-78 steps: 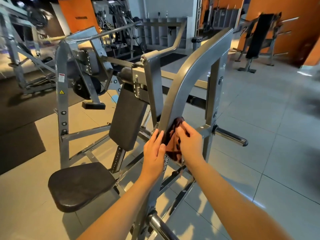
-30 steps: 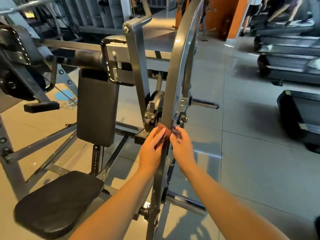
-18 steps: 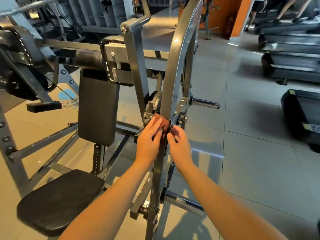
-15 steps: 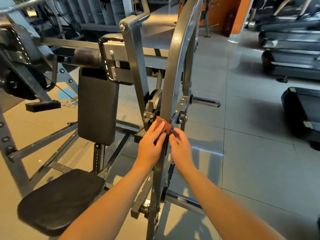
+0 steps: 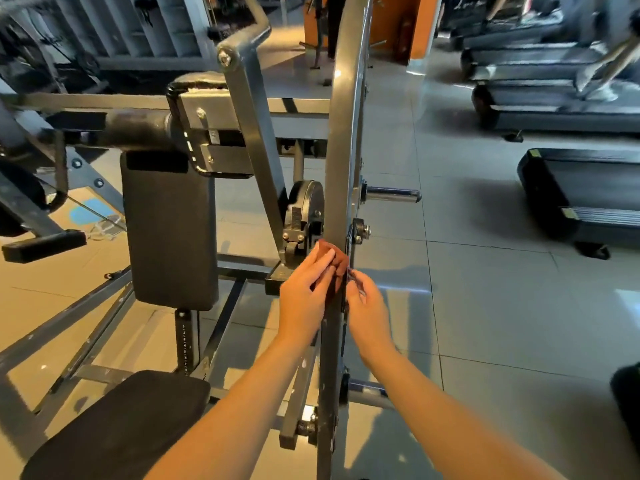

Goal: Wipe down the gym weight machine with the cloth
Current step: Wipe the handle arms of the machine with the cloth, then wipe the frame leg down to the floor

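Note:
The grey weight machine has a tall curved lever arm [image 5: 341, 150] rising straight in front of me. A dark red cloth [image 5: 336, 263] is wrapped over this arm just below the pivot bolt. My left hand [image 5: 304, 296] presses the cloth against the arm's left face with fairly straight fingers. On the arm's right side my right hand [image 5: 367, 306] pinches the cloth's edge with curled fingers. Most of the cloth is hidden under the hands.
The black back pad [image 5: 169, 230] and black seat [image 5: 117, 427] lie to the left. A chrome weight peg [image 5: 393, 195] sticks out right of the arm, another peg [image 5: 367, 393] lower down. Treadmills [image 5: 581, 195] stand on the tiled floor at right.
Since 2.6 s ago the view has swung to look along the lever arm. Over the last second both hands shift the cloth slightly up and down at the same spot.

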Available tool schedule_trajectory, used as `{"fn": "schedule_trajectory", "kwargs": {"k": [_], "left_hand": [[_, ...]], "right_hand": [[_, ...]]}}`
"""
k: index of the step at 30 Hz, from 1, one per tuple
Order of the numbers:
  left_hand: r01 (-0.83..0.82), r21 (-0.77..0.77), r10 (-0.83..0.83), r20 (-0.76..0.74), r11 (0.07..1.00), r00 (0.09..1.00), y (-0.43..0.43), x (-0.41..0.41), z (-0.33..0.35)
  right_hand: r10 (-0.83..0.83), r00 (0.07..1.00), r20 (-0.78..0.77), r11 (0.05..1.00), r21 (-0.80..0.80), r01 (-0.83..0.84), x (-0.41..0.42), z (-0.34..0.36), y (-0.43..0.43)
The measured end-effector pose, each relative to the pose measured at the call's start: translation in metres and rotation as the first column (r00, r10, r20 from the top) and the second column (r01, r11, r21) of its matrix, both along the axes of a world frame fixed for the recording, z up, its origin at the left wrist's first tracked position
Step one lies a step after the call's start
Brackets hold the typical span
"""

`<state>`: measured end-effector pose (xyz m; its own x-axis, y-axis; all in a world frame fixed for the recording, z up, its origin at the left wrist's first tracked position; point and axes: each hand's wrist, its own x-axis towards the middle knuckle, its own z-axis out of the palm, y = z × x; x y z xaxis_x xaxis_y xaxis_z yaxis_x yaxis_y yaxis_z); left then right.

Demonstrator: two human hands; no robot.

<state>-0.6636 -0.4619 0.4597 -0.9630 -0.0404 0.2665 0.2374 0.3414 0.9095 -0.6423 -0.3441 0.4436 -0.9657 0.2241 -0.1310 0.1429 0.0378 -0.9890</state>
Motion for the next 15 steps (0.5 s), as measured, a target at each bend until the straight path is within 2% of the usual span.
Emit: {"fn": "schedule_trajectory", "kwargs": {"k": [5, 10, 13, 15], "left_hand": [[0.113, 0.061, -0.118, 0.103, 0.992, 0.988, -0.013, 0.010, -0.026], [0.178, -0.050, -0.164, 0.201, 0.983, 0.966, -0.033, 0.024, -0.054], [0.211, -0.069, -0.196, 0.178, 0.975, 0.964, -0.042, 0.016, -0.044], [0.203, -0.026, -0.199, 0.118, 0.979, 0.973, -0.043, 0.004, -0.025]], "right_hand": [[-0.112, 0.993, 0.034, 0.993, 0.048, 0.110, 0.008, 0.000, -0.013], [-0.158, 0.986, 0.058, 0.985, 0.079, 0.153, 0.015, 0.000, -0.030], [-0.212, 0.977, 0.037, 0.971, 0.121, 0.206, 0.017, 0.003, -0.036], [-0.267, 0.963, -0.015, 0.954, 0.137, 0.267, 0.014, 0.006, -0.038]]}}
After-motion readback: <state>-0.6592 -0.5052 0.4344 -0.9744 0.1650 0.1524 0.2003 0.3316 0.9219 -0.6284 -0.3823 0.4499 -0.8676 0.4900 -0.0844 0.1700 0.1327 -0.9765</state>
